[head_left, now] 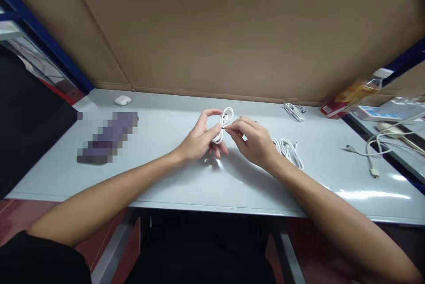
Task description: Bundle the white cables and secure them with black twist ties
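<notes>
Above the middle of the table, my left hand (201,138) is closed around a coiled white charging cable (227,115). The coil stands up in a figure-eight shape, drawn in at its waist by a small dark tie (223,128). From the right, my right hand (250,140) pinches the dark tie between thumb and fingertips. Part of the coil is hidden behind my left thumb and fingers. Another coiled white cable (291,153) lies on the table, partly covered by my right wrist.
At the back right lies another bundled white cable (295,112) near a drink bottle (355,93). Loose cable ends (374,172) reach onto the table (186,193) from the right. A white earbud case (123,100) and a blurred-out dark object (108,140) are at left. Cardboard (212,31) walls the back.
</notes>
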`<state>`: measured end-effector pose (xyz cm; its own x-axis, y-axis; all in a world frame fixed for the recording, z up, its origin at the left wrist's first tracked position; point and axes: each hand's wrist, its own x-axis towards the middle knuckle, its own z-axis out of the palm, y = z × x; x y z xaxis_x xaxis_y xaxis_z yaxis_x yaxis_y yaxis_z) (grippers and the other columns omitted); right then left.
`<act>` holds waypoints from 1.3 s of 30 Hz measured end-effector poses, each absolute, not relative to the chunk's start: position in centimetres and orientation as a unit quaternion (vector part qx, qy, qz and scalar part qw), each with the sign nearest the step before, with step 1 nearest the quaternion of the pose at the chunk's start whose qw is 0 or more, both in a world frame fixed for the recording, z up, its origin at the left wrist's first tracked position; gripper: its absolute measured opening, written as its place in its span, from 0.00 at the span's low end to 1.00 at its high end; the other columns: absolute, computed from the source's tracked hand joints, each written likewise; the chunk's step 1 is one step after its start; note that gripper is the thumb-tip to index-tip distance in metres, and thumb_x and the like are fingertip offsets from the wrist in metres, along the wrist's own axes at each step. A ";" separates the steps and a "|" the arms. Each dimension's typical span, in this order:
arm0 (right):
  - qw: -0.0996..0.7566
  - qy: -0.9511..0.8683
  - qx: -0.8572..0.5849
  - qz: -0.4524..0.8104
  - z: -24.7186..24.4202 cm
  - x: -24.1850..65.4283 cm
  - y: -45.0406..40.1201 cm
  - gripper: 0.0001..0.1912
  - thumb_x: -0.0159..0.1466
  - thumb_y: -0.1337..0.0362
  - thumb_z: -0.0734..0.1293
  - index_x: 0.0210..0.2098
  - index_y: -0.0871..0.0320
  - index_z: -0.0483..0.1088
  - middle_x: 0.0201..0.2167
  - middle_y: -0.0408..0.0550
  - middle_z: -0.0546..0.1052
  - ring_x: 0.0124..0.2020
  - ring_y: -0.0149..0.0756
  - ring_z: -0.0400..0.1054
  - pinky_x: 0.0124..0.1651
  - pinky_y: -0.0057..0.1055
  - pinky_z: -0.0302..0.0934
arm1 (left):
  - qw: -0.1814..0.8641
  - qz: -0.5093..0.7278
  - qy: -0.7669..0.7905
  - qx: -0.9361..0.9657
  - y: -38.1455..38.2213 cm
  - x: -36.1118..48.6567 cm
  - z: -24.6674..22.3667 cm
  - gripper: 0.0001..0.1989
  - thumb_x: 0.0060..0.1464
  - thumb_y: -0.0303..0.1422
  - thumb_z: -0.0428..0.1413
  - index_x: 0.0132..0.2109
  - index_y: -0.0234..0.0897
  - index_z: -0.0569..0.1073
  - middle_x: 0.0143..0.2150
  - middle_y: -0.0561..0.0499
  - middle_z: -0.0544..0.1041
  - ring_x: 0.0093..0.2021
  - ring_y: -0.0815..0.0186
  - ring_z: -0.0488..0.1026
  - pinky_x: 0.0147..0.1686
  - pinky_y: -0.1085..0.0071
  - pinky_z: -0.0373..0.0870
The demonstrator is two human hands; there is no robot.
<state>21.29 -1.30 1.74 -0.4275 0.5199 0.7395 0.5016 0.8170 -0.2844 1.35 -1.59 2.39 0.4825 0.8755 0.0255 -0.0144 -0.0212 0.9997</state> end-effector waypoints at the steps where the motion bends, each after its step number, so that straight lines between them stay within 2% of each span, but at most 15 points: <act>1: 0.433 -0.850 -0.299 -0.022 1.6 21.4 -1.2 0.09 0.74 0.70 0.62 0.39 0.54 0.71 0.33 0.47 0.77 0.32 0.35 0.69 0.35 0.32 0.63 | 0.625 0.366 0.353 0.592 -1.6 1.4 2.5 0.22 0.69 0.46 0.51 0.63 0.44 0.56 0.26 0.55 0.80 0.21 0.67 0.76 0.25 0.73 0.65; 4: 0.396 -0.865 -0.291 -0.104 1.4 21.6 -0.9 0.11 0.75 0.70 0.60 0.40 0.54 0.72 0.32 0.47 0.75 0.32 0.37 0.68 0.36 0.34 0.64 | 0.687 0.356 0.354 0.526 -1.4 1.5 2.7 0.14 0.67 0.41 0.52 0.55 0.42 0.62 0.26 0.53 0.81 0.21 0.65 0.76 0.23 0.74 0.63; 8: 0.337 -0.892 -0.267 -0.140 1.4 21.8 -0.8 0.13 0.74 0.73 0.58 0.42 0.55 0.73 0.34 0.50 0.76 0.34 0.38 0.68 0.39 0.35 0.65 | 0.751 0.327 0.356 0.450 -1.0 1.0 3.0 0.08 0.62 0.35 0.53 0.47 0.39 0.68 0.26 0.49 0.81 0.22 0.65 0.76 0.24 0.74 0.64; 12: 0.384 -0.873 -0.286 -0.089 1.2 21.8 -0.6 0.12 0.75 0.71 0.59 0.41 0.54 0.73 0.32 0.48 0.76 0.32 0.37 0.68 0.36 0.34 0.64 | 0.746 0.309 0.318 0.497 -0.2 -0.1 3.3 0.15 0.58 0.37 0.53 0.51 0.37 0.72 0.34 0.44 0.83 0.31 0.61 0.78 0.29 0.69 0.67; 14: 0.422 -0.853 -0.306 -0.038 1.3 21.9 -0.6 0.10 0.74 0.70 0.61 0.39 0.54 0.72 0.32 0.46 0.75 0.31 0.36 0.68 0.34 0.33 0.63 | 0.678 0.296 0.302 0.602 0.1 -0.6 3.4 0.22 0.57 0.37 0.58 0.57 0.38 0.72 0.41 0.44 0.82 0.38 0.60 0.78 0.32 0.68 0.69; 16: 0.437 -0.837 -0.330 0.011 1.6 22.0 -0.6 0.08 0.73 0.70 0.63 0.37 0.54 0.72 0.31 0.46 0.76 0.30 0.35 0.68 0.33 0.32 0.62 | 0.553 0.300 0.307 0.714 0.2 -1.0 3.5 0.26 0.55 0.38 0.63 0.60 0.42 0.74 0.46 0.46 0.79 0.42 0.61 0.75 0.36 0.68 0.70; 19: 0.432 -0.824 -0.361 0.068 2.2 22.1 -1.0 0.08 0.71 0.70 0.66 0.35 0.55 0.72 0.29 0.44 0.77 0.29 0.34 0.69 0.33 0.32 0.62 | 0.377 0.326 0.318 0.807 0.3 -1.3 3.7 0.22 0.57 0.45 0.65 0.57 0.44 0.79 0.54 0.44 0.74 0.49 0.59 0.73 0.38 0.68 0.71; 21: 0.422 -0.828 -0.359 0.089 2.5 22.0 -1.2 0.08 0.70 0.70 0.67 0.34 0.55 0.73 0.30 0.44 0.79 0.29 0.34 0.70 0.34 0.31 0.62 | 0.340 0.338 0.313 0.820 0.3 -1.3 3.6 0.18 0.63 0.47 0.59 0.51 0.42 0.81 0.55 0.44 0.75 0.52 0.58 0.73 0.41 0.68 0.72; 23: 0.422 -0.839 -0.332 0.086 2.5 21.8 -1.4 0.07 0.70 0.70 0.67 0.36 0.54 0.73 0.31 0.44 0.79 0.30 0.34 0.71 0.35 0.32 0.64 | 0.368 0.360 0.315 0.797 0.4 -1.1 3.4 0.19 0.68 0.48 0.53 0.48 0.39 0.80 0.46 0.45 0.79 0.46 0.60 0.76 0.41 0.68 0.71; 25: 0.428 -0.853 -0.290 0.064 2.3 21.5 -1.6 0.07 0.71 0.70 0.66 0.38 0.54 0.73 0.33 0.45 0.80 0.31 0.34 0.72 0.35 0.32 0.65 | 0.434 0.382 0.337 0.743 0.5 -0.9 3.1 0.18 0.69 0.47 0.53 0.53 0.39 0.76 0.36 0.49 0.79 0.36 0.65 0.76 0.37 0.69 0.70; 27: 0.432 -0.864 -0.258 0.027 2.0 21.3 -1.7 0.07 0.72 0.70 0.65 0.40 0.55 0.74 0.34 0.47 0.80 0.32 0.35 0.73 0.36 0.32 0.67 | 0.512 0.381 0.359 0.681 0.7 -0.6 2.7 0.21 0.67 0.47 0.56 0.60 0.41 0.71 0.30 0.53 0.77 0.30 0.68 0.74 0.31 0.72 0.66; 29: 0.429 -0.869 -0.244 -0.016 1.9 21.2 -1.8 0.07 0.73 0.70 0.64 0.41 0.55 0.74 0.35 0.49 0.80 0.34 0.36 0.74 0.37 0.32 0.68 | 0.574 0.355 0.374 0.636 0.8 -0.5 2.4 0.20 0.65 0.47 0.57 0.56 0.39 0.73 0.29 0.53 0.77 0.27 0.69 0.72 0.27 0.73 0.63; 33: 0.423 -0.863 -0.267 -0.061 1.9 21.5 -1.6 0.10 0.74 0.71 0.62 0.42 0.55 0.74 0.35 0.50 0.80 0.34 0.36 0.73 0.37 0.33 0.68 | 0.620 0.280 0.417 0.602 0.8 -0.2 2.3 0.17 0.61 0.46 0.58 0.37 0.35 0.76 0.32 0.45 0.81 0.29 0.68 0.74 0.24 0.74 0.59; 36: 0.439 -0.844 -0.301 -0.058 1.8 21.8 -1.2 0.10 0.73 0.71 0.62 0.40 0.54 0.74 0.34 0.48 0.79 0.34 0.36 0.73 0.37 0.32 0.67 | 0.648 0.237 0.419 0.590 0.4 0.2 2.4 0.18 0.61 0.45 0.53 0.35 0.34 0.75 0.30 0.43 0.81 0.26 0.66 0.73 0.22 0.72 0.55; 39: 0.438 -0.840 -0.319 -0.032 1.6 21.9 -0.9 0.10 0.73 0.71 0.62 0.39 0.54 0.74 0.33 0.48 0.79 0.33 0.36 0.72 0.36 0.33 0.66 | 0.642 0.243 0.374 0.624 -0.1 0.5 2.3 0.22 0.63 0.48 0.50 0.35 0.34 0.76 0.29 0.43 0.81 0.25 0.66 0.72 0.24 0.71 0.58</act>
